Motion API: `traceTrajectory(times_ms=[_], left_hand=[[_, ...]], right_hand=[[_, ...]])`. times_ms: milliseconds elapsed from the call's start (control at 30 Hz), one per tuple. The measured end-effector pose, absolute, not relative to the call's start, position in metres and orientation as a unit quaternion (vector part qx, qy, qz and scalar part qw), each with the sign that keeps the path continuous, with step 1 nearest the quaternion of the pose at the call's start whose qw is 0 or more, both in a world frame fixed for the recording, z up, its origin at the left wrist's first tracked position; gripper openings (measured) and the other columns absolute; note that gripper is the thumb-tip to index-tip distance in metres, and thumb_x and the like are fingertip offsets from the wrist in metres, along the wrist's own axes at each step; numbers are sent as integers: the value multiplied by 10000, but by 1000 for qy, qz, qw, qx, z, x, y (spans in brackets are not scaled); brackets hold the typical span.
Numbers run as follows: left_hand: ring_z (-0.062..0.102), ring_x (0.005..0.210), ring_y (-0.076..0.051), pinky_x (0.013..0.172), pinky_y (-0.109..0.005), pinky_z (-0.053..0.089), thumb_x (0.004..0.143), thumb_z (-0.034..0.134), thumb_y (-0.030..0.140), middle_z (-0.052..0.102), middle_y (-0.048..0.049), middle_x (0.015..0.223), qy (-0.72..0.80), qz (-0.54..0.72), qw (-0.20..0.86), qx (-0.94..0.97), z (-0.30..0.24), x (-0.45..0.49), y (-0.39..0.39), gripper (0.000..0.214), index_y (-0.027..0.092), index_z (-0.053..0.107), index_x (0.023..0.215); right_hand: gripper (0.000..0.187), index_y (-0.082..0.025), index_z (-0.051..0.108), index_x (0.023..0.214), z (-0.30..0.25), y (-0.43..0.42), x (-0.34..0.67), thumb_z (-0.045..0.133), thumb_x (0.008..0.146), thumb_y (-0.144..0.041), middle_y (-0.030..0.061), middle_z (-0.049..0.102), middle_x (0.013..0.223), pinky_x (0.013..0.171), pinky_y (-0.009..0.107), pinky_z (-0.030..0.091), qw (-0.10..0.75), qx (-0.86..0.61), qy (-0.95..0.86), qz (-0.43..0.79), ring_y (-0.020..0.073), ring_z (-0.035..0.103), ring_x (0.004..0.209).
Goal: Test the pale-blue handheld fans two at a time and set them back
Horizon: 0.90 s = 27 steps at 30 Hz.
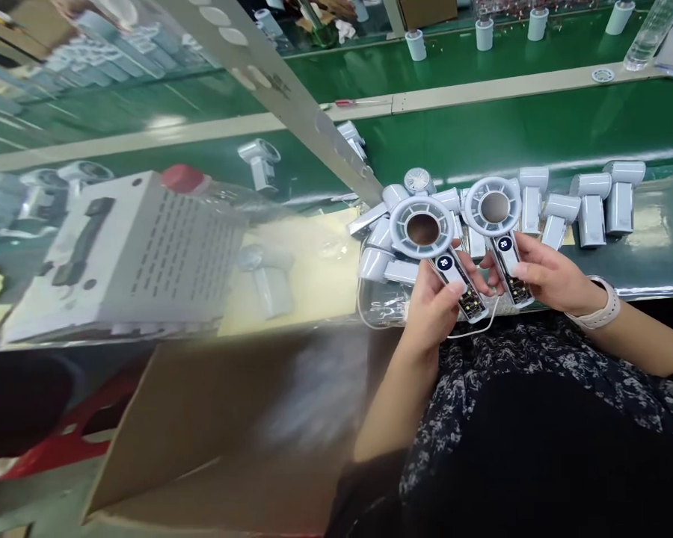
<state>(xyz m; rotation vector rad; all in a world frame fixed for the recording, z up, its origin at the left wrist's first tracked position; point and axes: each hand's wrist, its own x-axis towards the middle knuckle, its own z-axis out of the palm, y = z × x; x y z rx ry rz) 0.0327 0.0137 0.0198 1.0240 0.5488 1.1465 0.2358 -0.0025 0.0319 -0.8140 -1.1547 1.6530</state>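
Observation:
My left hand (433,305) is closed round the handle of a white handheld fan (426,232) with a ring-shaped head and a small round display reading 20. My right hand (544,273) grips the handle of a second, matching fan (496,211), also showing 20. Both fans are held side by side, upright, just above the table's near edge. A pale watch strap (600,310) is on my right wrist. A thin white cable (471,332) loops below the handles.
Several more white fans (591,209) lie in a row and a heap (378,246) on the green conveyor belt (482,134). A white printed box (140,254) sits at left, an open cardboard box (202,426) below it. White cylinders (484,33) stand on the far belt.

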Motion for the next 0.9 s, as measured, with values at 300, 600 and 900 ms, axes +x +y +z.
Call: traceTrajectory(times_ms=[300, 600, 900], left_hand=[[747, 779, -213, 831, -440, 657, 876, 821, 535, 670, 4, 907, 244, 507, 667, 488, 19, 26, 4, 453, 263, 594, 1159], [750, 720, -171, 709, -348, 651, 895, 825, 526, 707, -19, 1033, 283, 533, 613, 511, 17, 5, 6, 504, 248, 590, 1244], [775, 758, -197, 790, -413, 665, 930, 785, 449, 731, -24, 1031, 258, 521, 642, 499, 8, 16, 13, 425, 242, 594, 1248]], right_hand=[[472, -205, 577, 1033, 29, -15, 232, 750, 931, -632, 73, 710, 998, 565, 270, 576, 472, -333, -451, 680, 148, 649, 699], [387, -168, 633, 1050, 33, 5, 233, 744, 957, -528, 111, 752, 1041, 618, 277, 605, 473, -308, -430, 705, 150, 676, 713], [332, -182, 620, 1036, 22, 2, 232, 701, 997, -502, 96, 737, 1024, 600, 284, 598, 503, -304, -441, 678, 158, 685, 726]])
